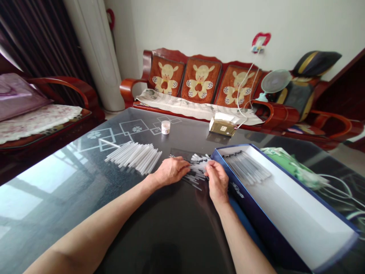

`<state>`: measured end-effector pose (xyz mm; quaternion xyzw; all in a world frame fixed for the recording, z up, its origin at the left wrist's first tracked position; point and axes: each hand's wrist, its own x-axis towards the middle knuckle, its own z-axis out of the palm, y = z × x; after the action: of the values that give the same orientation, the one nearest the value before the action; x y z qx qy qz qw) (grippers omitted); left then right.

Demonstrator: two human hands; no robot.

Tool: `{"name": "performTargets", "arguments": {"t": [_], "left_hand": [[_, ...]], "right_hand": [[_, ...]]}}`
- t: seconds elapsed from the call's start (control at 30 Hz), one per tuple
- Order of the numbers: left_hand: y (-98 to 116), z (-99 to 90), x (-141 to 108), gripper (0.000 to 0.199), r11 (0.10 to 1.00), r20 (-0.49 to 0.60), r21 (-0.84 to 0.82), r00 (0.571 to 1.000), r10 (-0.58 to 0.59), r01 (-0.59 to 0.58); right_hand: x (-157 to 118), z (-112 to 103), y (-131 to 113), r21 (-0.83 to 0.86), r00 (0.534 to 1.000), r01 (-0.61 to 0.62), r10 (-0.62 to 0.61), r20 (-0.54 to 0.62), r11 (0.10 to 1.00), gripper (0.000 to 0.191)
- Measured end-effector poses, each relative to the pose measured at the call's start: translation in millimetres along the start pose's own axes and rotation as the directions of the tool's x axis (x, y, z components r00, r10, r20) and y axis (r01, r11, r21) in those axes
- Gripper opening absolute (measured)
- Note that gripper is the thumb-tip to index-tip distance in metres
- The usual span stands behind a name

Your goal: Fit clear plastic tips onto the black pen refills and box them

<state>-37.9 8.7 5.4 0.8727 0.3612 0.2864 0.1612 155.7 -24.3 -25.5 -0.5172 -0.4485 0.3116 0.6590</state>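
Blue box [285, 198] open at right, thin sticks [248, 167] at its far end; right hand [218, 179] pinching pale piece [203, 165] over table [128, 236], left hand [172, 169] close by, fingers curled, grip unclear

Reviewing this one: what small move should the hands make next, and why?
I'd probably raise the right hand slightly off the loose pile of thin white-and-dark sticks: its fingertips seem to pinch a pale piece there, other sticks lie crowded below, and the left hand is close beside it.
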Motion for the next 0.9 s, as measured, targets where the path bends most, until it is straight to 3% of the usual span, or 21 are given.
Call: {"name": "performTargets", "arguments": {"t": [0.1, 0.23, 0.37, 0.63, 0.77, 0.9], "left_hand": [[13.9, 0.9, -1.6, 0.031, 0.985, 0.059, 0.171, 0.998, 0.024, -0.034], [23.5, 7.4, -3.1, 0.031, 0.975, 0.115, 0.218, 0.991, -0.064, 0.038], [25.0, 16.4, -4.6, 0.028, 0.958, 0.087, 0.27, 0.989, -0.12, 0.093], [30.2, 24.7, -8.1, 0.034, 0.908, -0.001, 0.401, 0.991, -0.135, 0.124], [29.8, 27.6, -7.5, 0.03, 0.949, -0.038, 0.295, 0.994, -0.1, 0.107], [30.1, 28.5, -6.2, 0.029, 0.992, -0.096, 0.034, 0.988, -0.118, 0.121]], "right_hand": [[-4.7, 5.1, -1.0, 0.018, 0.996, -0.007, 0.005, 0.087, 1.0, 0.03], [-11.2, 16.3, 1.2, 0.189, 0.98, -0.17, 0.145, 0.139, 0.967, 0.039], [-15.7, 26.2, 1.3, 0.343, 0.946, -0.32, 0.281, 0.16, 0.883, 0.035], [-19.5, 31.6, -8.6, 0.39, 0.906, -0.418, 0.409, 0.11, 0.82, 0.028], [-25.1, 37.3, -12.5, 0.443, 0.906, -0.412, 0.409, 0.108, 0.796, 0.021], [-24.1, 37.2, -14.5, 0.47, 0.924, -0.373, 0.367, 0.11, 0.8, 0.02]]}}
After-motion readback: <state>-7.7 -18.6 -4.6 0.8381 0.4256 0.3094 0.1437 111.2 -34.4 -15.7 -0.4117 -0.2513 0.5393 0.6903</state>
